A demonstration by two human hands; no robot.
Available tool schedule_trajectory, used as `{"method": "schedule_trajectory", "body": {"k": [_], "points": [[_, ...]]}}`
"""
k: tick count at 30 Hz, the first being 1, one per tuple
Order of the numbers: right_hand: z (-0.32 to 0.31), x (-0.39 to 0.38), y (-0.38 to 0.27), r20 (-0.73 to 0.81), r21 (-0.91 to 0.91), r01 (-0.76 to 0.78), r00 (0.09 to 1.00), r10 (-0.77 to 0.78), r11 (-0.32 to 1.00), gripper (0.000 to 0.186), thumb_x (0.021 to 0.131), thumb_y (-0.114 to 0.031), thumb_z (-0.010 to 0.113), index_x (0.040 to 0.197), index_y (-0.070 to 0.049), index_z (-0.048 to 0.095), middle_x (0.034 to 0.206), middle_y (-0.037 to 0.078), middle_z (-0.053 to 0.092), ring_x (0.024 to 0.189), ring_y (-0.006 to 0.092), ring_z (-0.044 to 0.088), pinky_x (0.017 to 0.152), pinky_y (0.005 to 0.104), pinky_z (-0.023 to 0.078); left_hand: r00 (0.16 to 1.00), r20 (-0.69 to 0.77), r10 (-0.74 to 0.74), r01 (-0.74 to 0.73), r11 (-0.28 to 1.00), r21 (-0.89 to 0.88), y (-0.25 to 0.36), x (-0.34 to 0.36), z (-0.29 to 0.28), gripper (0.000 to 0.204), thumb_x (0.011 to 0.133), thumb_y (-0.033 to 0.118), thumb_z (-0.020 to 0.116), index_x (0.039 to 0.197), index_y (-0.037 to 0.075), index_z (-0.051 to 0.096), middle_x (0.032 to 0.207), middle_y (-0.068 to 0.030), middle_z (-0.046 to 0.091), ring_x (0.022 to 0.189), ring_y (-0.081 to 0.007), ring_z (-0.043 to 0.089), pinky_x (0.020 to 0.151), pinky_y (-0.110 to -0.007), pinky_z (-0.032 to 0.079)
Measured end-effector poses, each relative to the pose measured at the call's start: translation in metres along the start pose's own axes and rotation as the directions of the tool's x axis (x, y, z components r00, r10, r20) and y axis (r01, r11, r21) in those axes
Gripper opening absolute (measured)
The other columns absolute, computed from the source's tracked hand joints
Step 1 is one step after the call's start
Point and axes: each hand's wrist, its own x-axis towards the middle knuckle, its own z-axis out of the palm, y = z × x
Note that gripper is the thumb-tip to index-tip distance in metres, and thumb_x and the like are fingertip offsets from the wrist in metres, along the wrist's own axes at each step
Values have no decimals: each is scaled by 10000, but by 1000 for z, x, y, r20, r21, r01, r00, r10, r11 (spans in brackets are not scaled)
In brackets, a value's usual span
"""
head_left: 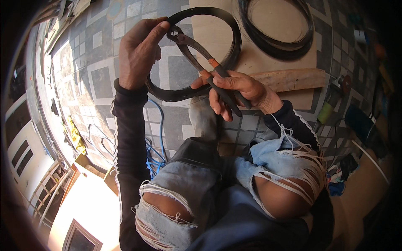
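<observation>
The left hand (140,48) pinches the far left rim of a wire coil (237,38) between thumb and forefinger, its other fingers curled in; the coil, dark and round, spans the sheet's left edge, its left part above the floor (169,125), its right part above the sheet (266,67); whether its near rim rests on anything, I cannot tell.

The right hand (238,90) is wrapped round the 2 orange-and-black handles of the pliers (212,62), thumb lying along 1 handle, forefinger reaching out to the left; the handles stand apart; the pliers slant across the coil's opening, and their jaws meet its far left rim, just beside the left thumb; whether they bite on a wire is too small to tell.

A 2nd coil (284,52) lies at the far end of the sheet's right edge; a plank (293,79) crosses that edge nearer the person; a grinder (325,112) lies on the floor beyond it; a blue hose (161,119) loops on the floor left of the sheet, beside the left sleeve (132,138).
</observation>
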Motion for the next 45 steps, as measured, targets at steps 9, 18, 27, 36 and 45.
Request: {"method": "schedule_trajectory", "body": {"k": [9, 18, 27, 36, 45], "points": [[4, 10, 9, -237, -482, 41, 955, -176, 875, 604, 1058, -390, 599, 1500, -8, 448, 984, 63, 654, 804, 133, 665, 645, 272, 545, 1000, 5, -1, 1, 1000, 21, -1, 1, -3, 295, 1014, 243, 696, 1165, -8, 727, 843, -28, 706, 550, -52, 501, 488, -212, 389], [10, 18, 3, -383, -767, -76, 851, -359, 637, 452, 1058, -449, 584, 1199, -21, 624, 757, 38, 615, 652, 97, 603, 581, 258, 496, 999, 1, 38, -38, 999, 31, -4, 2, -3, 298, 1020, 260, 690, 1158, 0, 732, 837, -24, 698, 548, -52, 500, 487, -210, 390], [-2, 8, 20, -197, -296, -107, 979, 49, 949, 412, 1048, -404, 613, 1088, 5, 652, 716, 37, 600, 613, 88, 601, 546, 244, 505, 999, 1, -41, 41, 999, 4, -7, 5, -13, 363, 1009, 310, 696, 1180, -9, 714, 1010, -56, 772, 591, -63, 529, 526, -217, 420], [-49, -85, -9, -602, -643, 70, 571, -559, 763, 399, 1040, -391, 645, 1192, -22, 625, 786, -5, 594, 629, 54, 584, 552, 212, 476, 994, -99, -42, 63, 973, 220, -4, 0, 1, 488, 987, 453, 715, 1215, 21, 717, 825, -12, 615, 556, -31, 395, 488, -229, 265], [-203, -180, -107, -697, -565, -503, -133, -704, 654, 591, 937, -227, 702, 1435, -10, 470, 1303, 221, 617, 1216, 339, 615, 1041, 420, 458, 989, -67, -132, 144, 963, 230, 14, -8, 12, 479, 1005, 444, 695, 1088, -28, 684, 765, -7, 566, 608, -51, 390, 542, -225, 288]]}}
